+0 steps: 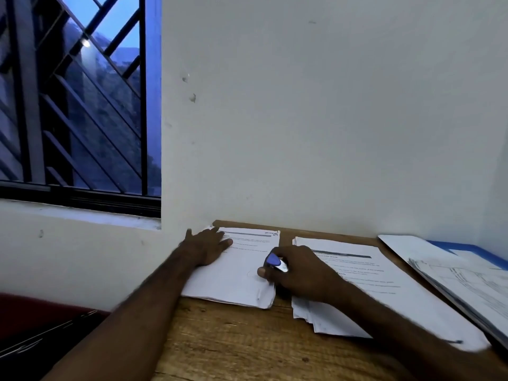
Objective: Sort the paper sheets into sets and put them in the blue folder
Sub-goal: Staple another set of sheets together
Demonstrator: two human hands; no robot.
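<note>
While I lean over a wooden table point(233, 339), a plain white wall point(302, 119) rises straight up from its far edge. A window point(82, 105) with a dark slanted grille sits up and to the left of the table, with dim blue light outside.

Three lots of printed paper lie on the table. The biggest, the middle pile point(384, 292), lies loosely stacked at the table's centre, and my right forearm rests across it. At the table's right side lies the blue folder point(464, 247). Only a strip of its blue edge shows near the wall, because a slanted bundle of sheets point(467, 284) lies on top of it. The left pile point(242, 281) sits at the table's far left corner, its near edges a little uneven.

My left hand point(206, 247) lies flat on the left pile, fingers straight and close together, pressing the paper down onto the table. My right hand point(305, 273) is curled around a small blue and silver stapler point(275, 262), gripping it at the right edge of the left pile, with my thumb tip touching the top sheet.
</note>
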